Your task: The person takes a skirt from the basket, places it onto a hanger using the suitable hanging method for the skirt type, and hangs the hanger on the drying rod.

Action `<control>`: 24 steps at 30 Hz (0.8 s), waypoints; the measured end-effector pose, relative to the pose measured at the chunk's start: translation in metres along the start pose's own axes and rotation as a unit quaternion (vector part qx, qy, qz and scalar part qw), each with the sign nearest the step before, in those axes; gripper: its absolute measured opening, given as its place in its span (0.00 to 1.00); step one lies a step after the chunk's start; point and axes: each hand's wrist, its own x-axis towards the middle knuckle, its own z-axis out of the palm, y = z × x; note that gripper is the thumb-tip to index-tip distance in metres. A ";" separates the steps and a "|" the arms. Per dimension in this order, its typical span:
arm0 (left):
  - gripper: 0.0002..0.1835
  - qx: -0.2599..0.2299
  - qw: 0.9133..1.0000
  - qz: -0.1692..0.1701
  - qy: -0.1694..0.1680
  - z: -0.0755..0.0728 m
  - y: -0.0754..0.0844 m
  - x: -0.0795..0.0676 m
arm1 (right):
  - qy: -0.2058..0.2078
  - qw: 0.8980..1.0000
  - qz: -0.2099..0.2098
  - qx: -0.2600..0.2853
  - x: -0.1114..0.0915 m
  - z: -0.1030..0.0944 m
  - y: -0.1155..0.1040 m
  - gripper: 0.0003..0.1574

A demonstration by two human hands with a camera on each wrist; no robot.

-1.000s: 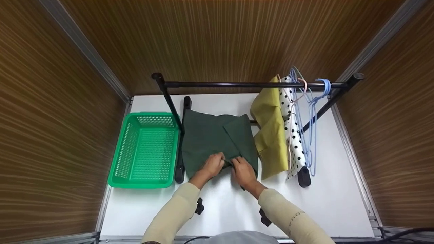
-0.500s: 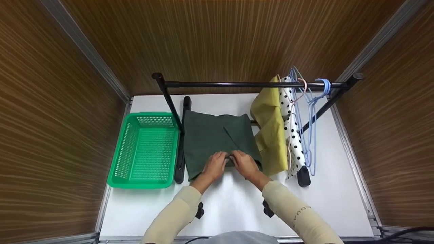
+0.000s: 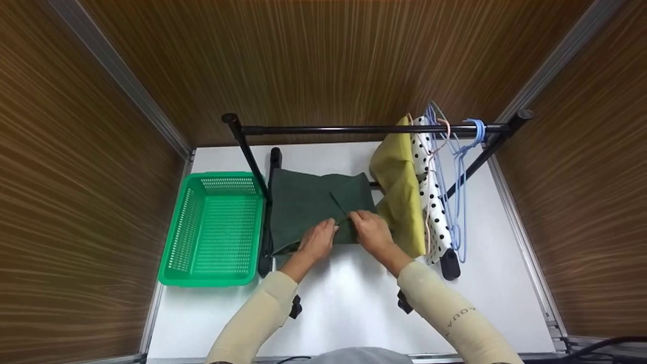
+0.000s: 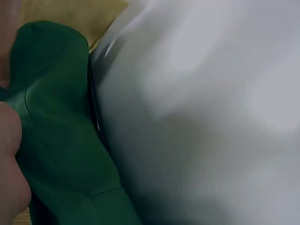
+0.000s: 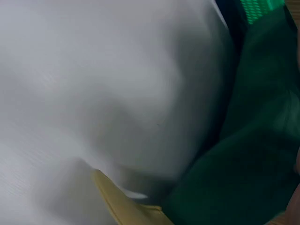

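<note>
A dark green cloth (image 3: 303, 197) lies in front of me between the rack's feet, with a short slit or fold line near its middle. My left hand (image 3: 319, 239) pinches the cloth near its front edge. Close beside it, my right hand (image 3: 373, 230) pinches the same part, and a narrow strip of cloth runs between the fingertips. In the left wrist view the green cloth (image 4: 65, 126) shows a seam, with part of the left hand (image 4: 9, 159) at the edge. The right wrist view has the cloth (image 5: 243, 159) sloping beside the white table.
A black rack bar (image 3: 328, 130) spans above the cloth. A yellow cloth (image 3: 402, 187), a dotted white cloth (image 3: 429, 197) and blue hangers (image 3: 460, 202) hang at its right. A green basket (image 3: 222, 232) stands left on the white table (image 3: 343, 303).
Both hands have moved a little away from my body, drawing the cloth's front edge with them. The gap between the hands first narrowed, then widened. The head view has shifted slightly.
</note>
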 end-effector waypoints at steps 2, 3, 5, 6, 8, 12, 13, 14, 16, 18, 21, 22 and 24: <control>0.14 -0.009 1.000 0.008 -0.024 -0.002 -0.001 -0.001 | -0.020 1.000 0.002 -0.021 0.004 -0.004 0.003 0.21; 0.15 -0.012 0.999 0.012 -0.036 -0.003 -0.001 -0.002 | -0.032 0.999 -0.001 -0.031 0.005 -0.005 0.004 0.20; 0.18 -0.014 0.998 0.020 -0.066 -0.007 0.000 -0.001 | -0.060 0.997 -0.006 -0.047 0.006 -0.006 0.006 0.18; 0.19 -0.012 0.996 0.024 -0.080 -0.010 0.001 0.000 | -0.073 0.996 -0.009 -0.049 0.007 -0.007 0.006 0.17; 0.20 0.000 0.994 0.040 -0.099 -0.014 0.002 0.002 | -0.082 0.996 -0.020 -0.043 0.008 -0.008 0.006 0.16; 0.15 0.027 0.994 0.070 -0.084 -0.021 0.005 0.004 | -0.073 0.996 -0.050 0.008 0.009 -0.008 0.001 0.13; 0.13 0.035 0.994 0.078 -0.070 -0.022 0.005 0.005 | -0.062 0.996 -0.059 0.020 0.009 -0.007 -0.001 0.11; 0.12 0.044 0.994 0.087 -0.054 -0.023 0.006 0.005 | -0.051 0.996 -0.066 0.031 0.009 -0.007 -0.003 0.10; 0.12 0.062 0.992 0.105 -0.021 -0.026 0.007 0.005 | -0.027 0.996 -0.077 0.041 0.009 -0.006 -0.004 0.09; 0.12 0.086 0.987 0.134 0.010 -0.028 0.007 0.005 | 0.000 0.995 -0.094 0.040 0.008 -0.006 -0.003 0.10; 0.14 0.117 0.976 0.177 0.049 -0.034 0.006 0.005 | 0.021 0.991 -0.130 0.031 0.009 -0.011 0.002 0.11; 0.16 0.126 0.972 0.189 0.059 -0.036 0.005 0.005 | 0.021 0.989 -0.141 0.030 0.010 -0.013 0.004 0.11; 0.18 0.143 0.966 0.203 0.070 -0.041 0.003 0.005 | 0.020 0.987 -0.157 0.032 0.014 -0.019 0.008 0.12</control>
